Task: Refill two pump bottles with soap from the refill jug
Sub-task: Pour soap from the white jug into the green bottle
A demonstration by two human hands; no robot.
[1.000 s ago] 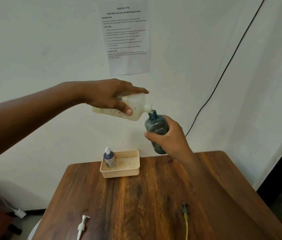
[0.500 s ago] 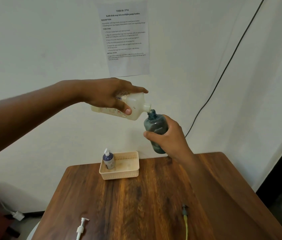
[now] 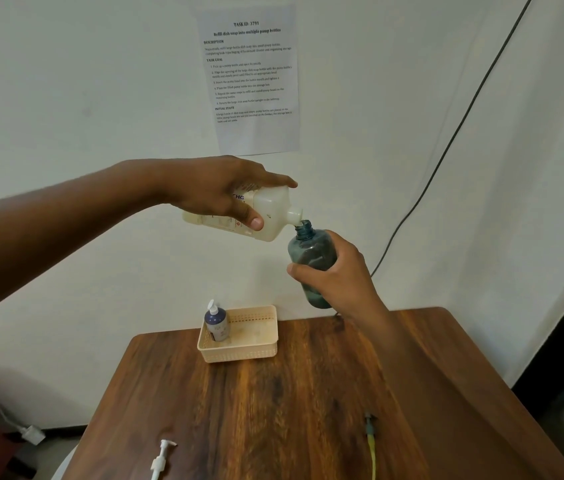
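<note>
My left hand (image 3: 220, 194) grips the white refill jug (image 3: 272, 216), tipped almost on its side with its spout at the open mouth of a dark blue-green bottle (image 3: 310, 252). My right hand (image 3: 339, 277) holds that bottle upright in the air above the table's far edge. A second bottle (image 3: 217, 323) with its white pump fitted stands in the left end of a beige basket (image 3: 249, 351). A loose white pump head (image 3: 162, 457) lies on the table near the front left.
The wooden table (image 3: 291, 410) stands against a white wall with an instruction sheet (image 3: 251, 77) taped to it. A yellow cable with a dark plug (image 3: 370, 441) lies on the table's near right. A black cable (image 3: 447, 143) runs down the wall.
Both hands keep the jug and bottle in nearly the same pose. The view has shifted slightly.
</note>
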